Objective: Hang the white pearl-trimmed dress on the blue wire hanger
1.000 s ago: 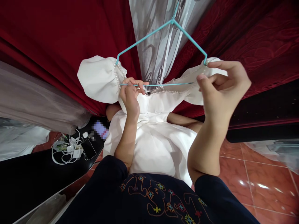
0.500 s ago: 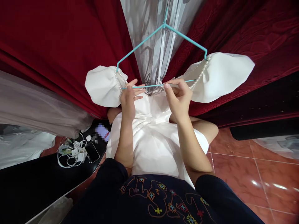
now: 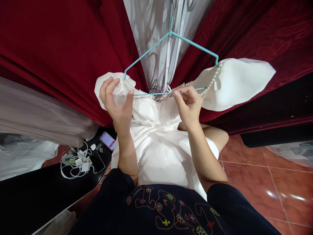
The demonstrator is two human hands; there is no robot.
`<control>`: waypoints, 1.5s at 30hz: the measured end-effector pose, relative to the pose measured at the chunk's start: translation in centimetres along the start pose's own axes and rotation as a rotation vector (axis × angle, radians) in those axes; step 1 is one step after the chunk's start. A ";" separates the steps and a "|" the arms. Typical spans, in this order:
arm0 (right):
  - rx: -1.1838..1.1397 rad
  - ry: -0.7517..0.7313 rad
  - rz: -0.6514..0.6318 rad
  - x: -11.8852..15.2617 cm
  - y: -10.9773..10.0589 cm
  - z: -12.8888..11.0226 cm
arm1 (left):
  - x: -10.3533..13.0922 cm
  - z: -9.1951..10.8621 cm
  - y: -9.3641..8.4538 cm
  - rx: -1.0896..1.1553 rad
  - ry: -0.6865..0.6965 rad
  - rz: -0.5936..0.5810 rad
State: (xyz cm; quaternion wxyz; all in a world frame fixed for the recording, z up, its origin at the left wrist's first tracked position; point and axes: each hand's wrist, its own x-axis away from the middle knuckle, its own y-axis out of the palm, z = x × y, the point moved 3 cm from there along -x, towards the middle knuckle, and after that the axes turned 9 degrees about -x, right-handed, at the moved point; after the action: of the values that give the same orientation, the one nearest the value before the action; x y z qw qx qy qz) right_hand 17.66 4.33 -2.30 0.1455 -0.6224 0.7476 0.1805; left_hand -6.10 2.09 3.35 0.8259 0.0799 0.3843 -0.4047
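A white dress (image 3: 166, 153) with pearl-beaded edges lies over my lap, its puffed sleeves spread to both sides. Its shoulders hang on a light-blue hanger (image 3: 146, 54), whose hook points up and away from me. My right hand (image 3: 189, 102) pinches the hanger's lower bar between thumb and fingers, right of the middle. Against the left puffed sleeve (image 3: 100, 83) is my left hand (image 3: 117, 101), fingers spread and slightly curved. Its thumb tip is close to the left end of the bar; whether they touch I cannot tell.
Red curtains (image 3: 73, 49) hang in front on both sides, with pale fabric (image 3: 144, 29) between them. At left, a black bench (image 3: 29, 195) carries a lit phone (image 3: 109, 141), a dark phone (image 3: 97, 161) and tangled white cables (image 3: 81, 163). Red floor tiles (image 3: 246, 186) show at right.
My left hand has moved left from the bar and neckline to the puffed sleeve, its fingers spreading. My right hand keeps its pinch on the bar. The hanger sits slightly lower in view.
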 end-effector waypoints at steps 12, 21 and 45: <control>0.034 -0.037 0.054 -0.6 -0.5 -0.1 | -3.1 -3.9 2.2 -0.062 -0.143 0.099; 0.046 -0.022 0.037 -0.7 -0.4 -0.7 | -2.1 -9.1 -1.2 0.089 -0.104 0.394; 0.216 -0.212 0.302 -0.3 -1.0 -0.9 | 3.1 -4.0 4.8 0.595 -0.162 -0.273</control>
State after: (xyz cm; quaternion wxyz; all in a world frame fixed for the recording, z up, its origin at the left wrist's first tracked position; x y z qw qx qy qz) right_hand 18.70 4.01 -1.44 0.2604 -0.4618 0.8278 0.1835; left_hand -3.70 5.13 -2.49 0.7324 0.2328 0.1896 -0.6111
